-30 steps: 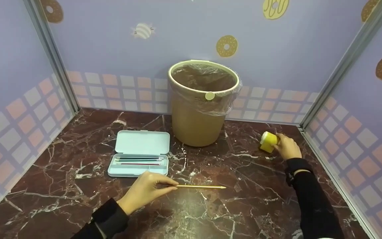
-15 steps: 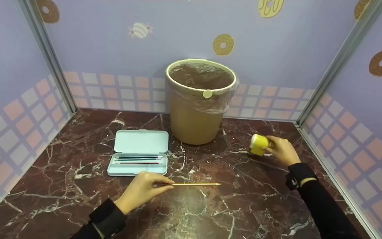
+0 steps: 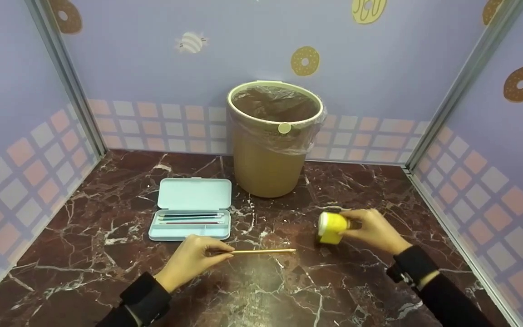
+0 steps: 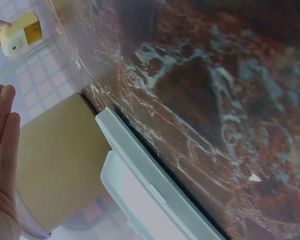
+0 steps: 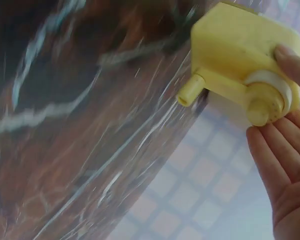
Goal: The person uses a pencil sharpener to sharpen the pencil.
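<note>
Between thumb and fingers, my left hand (image 3: 191, 261) pinches one end of a gold-coloured pencil (image 3: 263, 251), whose sharpened tip points right, just above the table. To its right, my right hand (image 3: 372, 229) grips a yellow pencil sharpener (image 3: 333, 228) with a white front. The pencil tip and the sharpener are apart. In the right wrist view, thumb and fingers hold the sharpener (image 5: 235, 42) around its crank side. A white face with a small dark hole shows on the sharpener (image 4: 15, 41) in the left wrist view. There the pencil is mostly out of sight.
Behind my left hand lies an open light-blue pencil case (image 3: 194, 194) with several pencils (image 3: 191, 218) in its tray. A brown waste bin (image 3: 266, 168) lined with a clear bag stands at the back. Panels wall in the marble-patterned table (image 3: 261, 290) at the back and sides.
My right hand has brought the pencil sharpener left and nearer, towards the pencil tip. The left hand and pencil have hardly moved.
</note>
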{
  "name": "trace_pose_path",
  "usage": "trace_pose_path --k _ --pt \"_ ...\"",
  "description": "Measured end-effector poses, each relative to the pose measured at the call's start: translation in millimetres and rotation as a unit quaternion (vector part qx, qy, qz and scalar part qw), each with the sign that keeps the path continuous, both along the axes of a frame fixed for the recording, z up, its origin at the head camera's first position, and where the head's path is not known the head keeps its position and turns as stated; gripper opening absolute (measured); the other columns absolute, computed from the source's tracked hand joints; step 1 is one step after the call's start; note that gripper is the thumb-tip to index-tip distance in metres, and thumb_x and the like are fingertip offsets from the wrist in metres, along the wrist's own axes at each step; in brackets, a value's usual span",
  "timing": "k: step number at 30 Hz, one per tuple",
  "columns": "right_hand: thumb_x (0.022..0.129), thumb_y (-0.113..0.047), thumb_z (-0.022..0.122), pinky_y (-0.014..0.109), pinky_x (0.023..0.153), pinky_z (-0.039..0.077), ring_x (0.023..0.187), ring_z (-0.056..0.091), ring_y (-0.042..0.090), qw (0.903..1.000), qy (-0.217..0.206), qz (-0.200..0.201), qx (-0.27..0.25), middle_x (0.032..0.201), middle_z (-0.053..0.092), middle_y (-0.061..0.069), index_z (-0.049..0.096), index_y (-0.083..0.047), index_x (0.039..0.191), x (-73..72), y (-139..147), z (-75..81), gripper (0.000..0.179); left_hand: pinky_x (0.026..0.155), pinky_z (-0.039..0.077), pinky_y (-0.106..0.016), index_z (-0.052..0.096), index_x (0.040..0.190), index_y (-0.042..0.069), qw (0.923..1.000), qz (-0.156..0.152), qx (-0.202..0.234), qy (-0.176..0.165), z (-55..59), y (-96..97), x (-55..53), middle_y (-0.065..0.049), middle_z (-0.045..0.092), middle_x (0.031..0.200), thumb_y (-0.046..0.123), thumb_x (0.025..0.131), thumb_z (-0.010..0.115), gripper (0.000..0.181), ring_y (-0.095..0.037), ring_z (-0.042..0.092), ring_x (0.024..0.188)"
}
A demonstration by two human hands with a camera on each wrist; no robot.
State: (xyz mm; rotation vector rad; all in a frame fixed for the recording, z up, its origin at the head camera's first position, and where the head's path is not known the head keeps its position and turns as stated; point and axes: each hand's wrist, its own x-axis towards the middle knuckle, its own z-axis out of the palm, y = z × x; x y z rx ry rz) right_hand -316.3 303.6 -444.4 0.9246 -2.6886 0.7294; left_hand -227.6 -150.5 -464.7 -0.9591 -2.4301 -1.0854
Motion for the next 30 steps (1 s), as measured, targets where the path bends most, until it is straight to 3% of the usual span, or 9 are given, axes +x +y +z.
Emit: trace_pose_path --k 8,14,22,30 --pt "0.079 -0.016 0.087 0.036 0.081 0.063 0.091 0.077 0.021 0.9966 -0.027 0.077 -0.005 0.110 0.079 0.014 0.073 0.000 0.117 26.4 -24 4.3 0.043 0.073 0.061 -0.023 0.082 0.097 0.011 0.9998 0.011 -0.010 -0.009 -3.4 -1.3 -0.3 -0.003 0.082 0.091 0.012 0.085 0.081 0.012 -0.013 0.077 0.078" --pt "0.082 -0.024 0.085 0.035 0.087 0.062 0.098 0.076 0.021 0.9944 -0.052 0.091 0.009 0.113 0.079 0.009 0.074 -0.006 0.119 39.5 -37 3.9 0.043 0.075 0.062 -0.024 0.082 0.097 0.012 0.9996 0.019 -0.016 -0.013 -5.2 -3.2 0.7 -0.002 0.082 0.092 0.012 0.085 0.081 0.012 -0.013 0.077 0.080" --pt "0.079 -0.030 0.087 0.034 0.083 0.063 0.095 0.078 0.021 0.9936 -0.023 0.111 0.007 0.110 0.080 0.008 0.075 -0.005 0.117 46.8 -51 0.2 0.047 0.076 0.062 -0.023 0.082 0.097 0.013 0.9990 0.022 -0.022 -0.033 -4.8 -5.1 2.4 -0.002 0.082 0.093 0.011 0.086 0.080 0.011 -0.012 0.077 0.081" --pt "0.082 -0.032 0.086 0.036 0.081 0.063 0.095 0.078 0.018 0.9916 -0.031 0.125 0.005 0.110 0.080 0.006 0.076 -0.008 0.117 50.6 -57 -4.1 0.043 0.073 0.061 -0.024 0.082 0.096 0.012 0.9983 0.029 -0.037 -0.035 -7.1 -8.1 2.7 -0.001 0.082 0.091 0.013 0.085 0.081 0.011 -0.008 0.076 0.078"
